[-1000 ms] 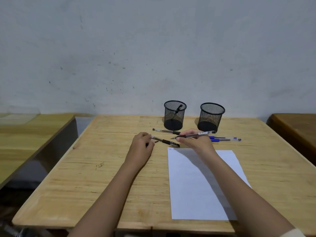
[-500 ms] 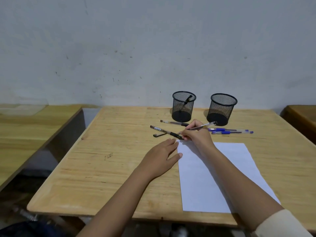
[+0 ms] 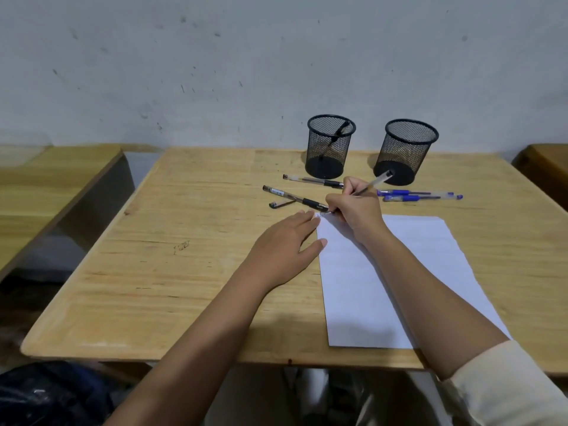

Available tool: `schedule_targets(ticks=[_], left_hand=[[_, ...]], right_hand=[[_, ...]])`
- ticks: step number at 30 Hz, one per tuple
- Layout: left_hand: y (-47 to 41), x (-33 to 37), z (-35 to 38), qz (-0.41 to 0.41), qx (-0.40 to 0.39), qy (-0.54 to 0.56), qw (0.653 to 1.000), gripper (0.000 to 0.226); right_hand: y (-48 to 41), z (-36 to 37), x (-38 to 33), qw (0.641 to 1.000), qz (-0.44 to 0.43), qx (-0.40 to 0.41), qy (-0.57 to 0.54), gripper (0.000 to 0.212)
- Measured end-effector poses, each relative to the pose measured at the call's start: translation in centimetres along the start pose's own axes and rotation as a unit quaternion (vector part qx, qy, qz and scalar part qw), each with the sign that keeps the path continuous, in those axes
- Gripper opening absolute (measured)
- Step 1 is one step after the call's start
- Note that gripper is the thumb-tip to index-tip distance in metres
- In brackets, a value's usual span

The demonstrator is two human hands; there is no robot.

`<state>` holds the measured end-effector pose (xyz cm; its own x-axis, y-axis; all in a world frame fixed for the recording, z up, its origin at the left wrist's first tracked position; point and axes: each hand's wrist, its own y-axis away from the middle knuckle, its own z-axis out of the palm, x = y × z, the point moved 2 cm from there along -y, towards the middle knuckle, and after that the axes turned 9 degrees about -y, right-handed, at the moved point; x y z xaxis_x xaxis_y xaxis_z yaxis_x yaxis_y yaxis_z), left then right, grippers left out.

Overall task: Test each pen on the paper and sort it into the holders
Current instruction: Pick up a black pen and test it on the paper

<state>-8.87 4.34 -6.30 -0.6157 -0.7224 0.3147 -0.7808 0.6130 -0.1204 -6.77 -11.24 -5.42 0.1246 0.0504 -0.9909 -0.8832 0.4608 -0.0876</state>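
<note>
at the far left corner of the paper (image 3: 399, 272), my right hand (image 3: 353, 207) is curled round a clear-barrelled pen (image 3: 376, 182). the fingers pinch it low down, and its back end slants up toward the right holder (image 3: 405, 149). my left hand (image 3: 285, 244) lies flat on the surface (image 3: 184, 272), fingers straight, their tips resting on the paper's left edge.

this looks to me like the test stroke itself. to do it well i'd press lightly and make a short scribble tight in that corner, leaving room on the sheet for the other pens. i'd lean on the left fingertips so the sheet cannot skid. then i'd lift my knuckles clear, since the mark has to be read before i choose a holder.

the other pens lie on the far side. a black pen (image 3: 295, 198) has a loose cap (image 3: 281, 204) just beside it. another black pen (image 3: 313, 180) lies on the near side of the left holder (image 3: 330, 146). two blue pens (image 3: 418, 195) lie to the right, beyond my wrist. one dark pen (image 3: 335, 138) stands tilted inside the left holder.

what i can't make out: the tip and most of the barrel are hidden under my fingers, so i can't tell whether ink is flowing. there is a faint patch of marks at the corner, too small to read. through the mesh i can't be sure whether the right holder has anything in it. nothing tells me which holder is meant for working pens.
</note>
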Motion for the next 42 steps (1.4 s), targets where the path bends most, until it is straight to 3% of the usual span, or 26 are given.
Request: schedule_targets(ticks=[20, 27, 42], left_hand=[[-0.06, 0.31, -0.22, -0.005, -0.012, -0.019, 1.000, 0.053], [-0.03, 0.31, -0.15, -0.007, -0.010, -0.015, 1.000, 0.053], [-0.05, 0.32, -0.15, -0.008, -0.013, -0.017, 1.000, 0.053]], right_hand=[[-0.07, 0.12, 0.09, 1.000, -0.012, -0.017, 0.022, 0.039], [-0.07, -0.09, -0.14, 1.000, -0.001, -0.006, 0.029, 0.028], [0.33, 0.04, -0.65, 0.999, -0.006, 0.001, 0.054, 0.035]])
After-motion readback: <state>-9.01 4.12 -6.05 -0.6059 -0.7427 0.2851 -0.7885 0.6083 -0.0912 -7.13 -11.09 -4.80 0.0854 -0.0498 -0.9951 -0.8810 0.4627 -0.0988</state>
